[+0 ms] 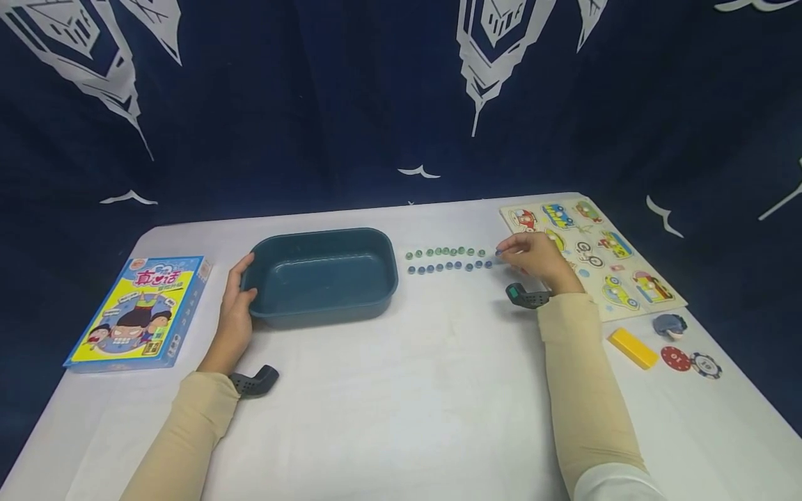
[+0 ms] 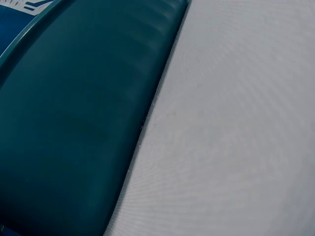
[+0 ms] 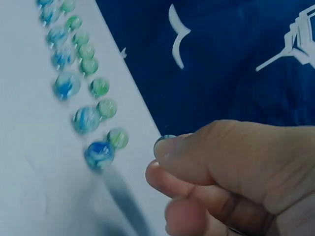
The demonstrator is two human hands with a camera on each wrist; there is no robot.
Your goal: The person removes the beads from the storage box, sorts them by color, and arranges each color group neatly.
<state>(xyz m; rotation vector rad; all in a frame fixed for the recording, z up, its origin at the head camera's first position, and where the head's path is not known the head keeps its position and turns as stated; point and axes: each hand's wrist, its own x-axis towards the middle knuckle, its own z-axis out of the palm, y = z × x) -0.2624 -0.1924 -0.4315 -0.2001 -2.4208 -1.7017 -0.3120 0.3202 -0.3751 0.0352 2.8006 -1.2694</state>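
At the left end of a dark teal plastic tub [image 1: 322, 316], my left hand [image 1: 234, 309] holds the wall, its thumb at the rim. The left wrist view shows the tub's side [image 2: 83, 118] close up but none of that hand. Thumb and fingertip of my right hand [image 1: 535, 259] pinch a small glass marble [image 3: 168, 139], mostly covered by the thumb. Two rows of marbles lie on the white table between tub and right hand: green-swirled marbles [image 3: 99, 87] at the back, blue-swirled marbles [image 3: 100, 153] in front.
A boxed card game [image 1: 134, 313] lies at the left. Under and beyond the right forearm is a picture board [image 1: 617, 261] with vehicles. Nearer the right edge are a yellow block [image 1: 633, 348], a grey-blue figure [image 1: 669, 325], a red chip [image 1: 675, 358] and a dark-and-white chip [image 1: 706, 365].
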